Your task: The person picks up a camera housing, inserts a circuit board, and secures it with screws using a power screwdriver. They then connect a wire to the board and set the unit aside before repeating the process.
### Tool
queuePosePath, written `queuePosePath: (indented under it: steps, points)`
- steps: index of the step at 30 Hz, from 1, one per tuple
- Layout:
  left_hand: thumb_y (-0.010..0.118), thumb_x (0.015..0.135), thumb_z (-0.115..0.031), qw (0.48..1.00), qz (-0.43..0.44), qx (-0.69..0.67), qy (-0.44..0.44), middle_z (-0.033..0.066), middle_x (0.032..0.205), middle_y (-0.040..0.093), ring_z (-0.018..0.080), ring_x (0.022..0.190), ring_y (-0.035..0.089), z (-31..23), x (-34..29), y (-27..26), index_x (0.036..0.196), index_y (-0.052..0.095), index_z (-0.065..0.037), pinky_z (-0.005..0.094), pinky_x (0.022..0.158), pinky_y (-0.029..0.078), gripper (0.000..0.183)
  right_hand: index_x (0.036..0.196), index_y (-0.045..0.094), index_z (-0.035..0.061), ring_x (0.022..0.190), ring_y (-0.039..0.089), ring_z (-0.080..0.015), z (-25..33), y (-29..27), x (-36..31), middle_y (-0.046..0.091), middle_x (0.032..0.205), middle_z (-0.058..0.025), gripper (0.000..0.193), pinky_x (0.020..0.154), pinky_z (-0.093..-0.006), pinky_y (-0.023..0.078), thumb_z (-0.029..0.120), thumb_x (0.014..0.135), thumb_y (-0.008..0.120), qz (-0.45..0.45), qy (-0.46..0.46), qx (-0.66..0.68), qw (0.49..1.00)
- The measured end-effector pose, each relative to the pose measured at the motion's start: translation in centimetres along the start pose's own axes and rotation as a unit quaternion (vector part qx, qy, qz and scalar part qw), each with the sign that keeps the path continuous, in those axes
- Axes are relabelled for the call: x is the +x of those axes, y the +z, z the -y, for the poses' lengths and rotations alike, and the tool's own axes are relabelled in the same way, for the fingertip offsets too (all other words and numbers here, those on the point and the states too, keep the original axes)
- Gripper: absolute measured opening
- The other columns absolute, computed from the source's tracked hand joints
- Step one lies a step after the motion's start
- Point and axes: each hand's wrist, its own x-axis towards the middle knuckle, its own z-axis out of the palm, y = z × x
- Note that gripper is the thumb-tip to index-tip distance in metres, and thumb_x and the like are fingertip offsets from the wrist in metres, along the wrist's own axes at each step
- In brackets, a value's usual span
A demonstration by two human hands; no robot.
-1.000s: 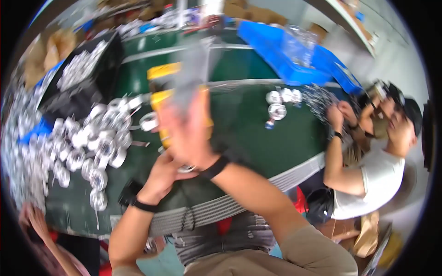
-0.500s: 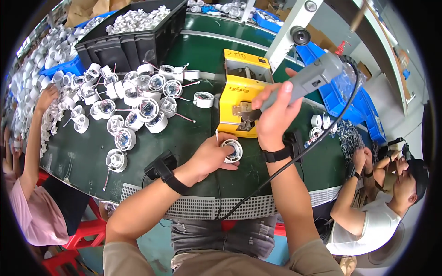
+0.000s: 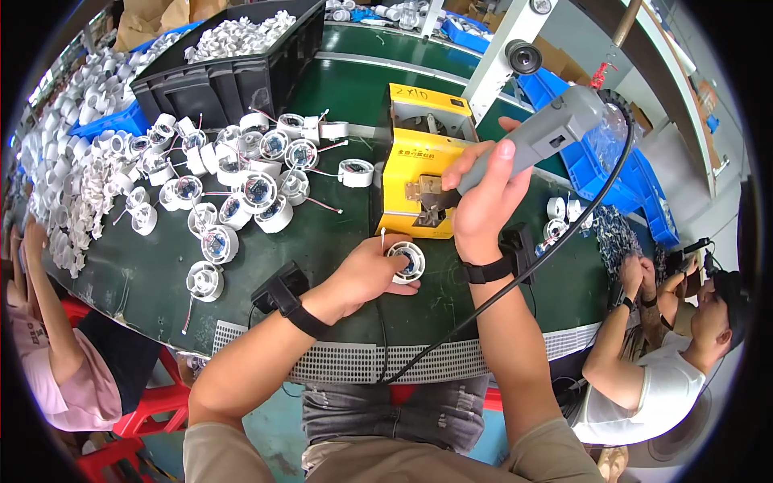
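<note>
My left hand (image 3: 367, 272) is closed round a white ring-shaped housing (image 3: 418, 269) with a blue circuit board inside, holding it low over the green table. My right hand (image 3: 486, 197) grips a corded grey electric screwdriver (image 3: 538, 138), tilted down to the left. The driver's lower end is at the metal front of a yellow screw feeder (image 3: 411, 165); its exact tip is hard to make out there. Several similar white housings (image 3: 259, 190) with boards and thin wires are grouped to the left of the feeder.
A black crate (image 3: 213, 84) of small white parts stands at the back left, beside heaped white cups (image 3: 68, 105). Blue bins (image 3: 600, 189) line the right. The driver's black cable (image 3: 523, 286) crosses over my right forearm. Co-workers sit on both sides.
The left co-worker's arm has drawn back from the white parts. My right hand and the screwdriver have shifted very slightly; my left hand still holds the housing in nearly the same place.
</note>
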Motion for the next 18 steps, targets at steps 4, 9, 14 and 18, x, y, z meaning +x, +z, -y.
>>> queuePosePath:
  steps: [4,9,14,18]
  points:
    - [0.045,0.094,-0.003,1.0,0.007,-0.002,-0.002,0.0149,0.106,0.059,0.0272,0.088,0.066,-0.01,0.0,0.03,0.13,0.041,0.007,0.037,0.081,0.058,0.038,0.119,0.037,0.0004,0.045,0.047,-0.0141,-0.24,-0.05,0.17,0.048,0.058,-0.0064,0.04,0.044,-0.0269,0.039,0.035,0.098,0.042,0.0,0.0,-0.006,1.0]
    - [0.045,0.094,-0.003,1.0,0.015,-0.004,-0.004,0.0149,0.107,0.059,0.0272,0.089,0.066,-0.1,-0.08,-0.18,0.13,0.041,0.007,0.0375,0.082,0.058,0.037,0.119,0.037,0.0,0.045,0.048,-0.0142,-0.39,0.02,-0.02,0.048,0.058,-0.0063,0.041,0.044,-0.027,0.039,0.035,0.098,0.042,0.004,0.004,-0.009,1.0]
    - [0.044,0.094,-0.003,1.0,0.02,-0.006,-0.001,0.0153,0.108,0.058,0.0271,0.089,0.066,-0.14,0.03,-0.19,0.13,0.041,0.007,0.0375,0.083,0.058,0.038,0.118,0.038,0.0001,0.045,0.048,-0.0144,-0.05,0.09,-0.02,0.048,0.058,-0.0064,0.041,0.045,-0.0275,0.039,0.035,0.098,0.042,-0.007,0.008,-0.01,1.0]
    - [0.044,0.095,-0.003,1.0,0.014,-0.001,-0.003,0.0152,0.107,0.058,0.027,0.089,0.066,-0.05,0.13,-0.22,0.13,0.04,0.007,0.0376,0.083,0.058,0.037,0.116,0.038,0.0003,0.046,0.048,-0.0145,-0.29,0.18,0.07,0.048,0.059,-0.0066,0.039,0.045,-0.0275,0.04,0.035,0.098,0.042,0.004,0.014,-0.005,1.0]
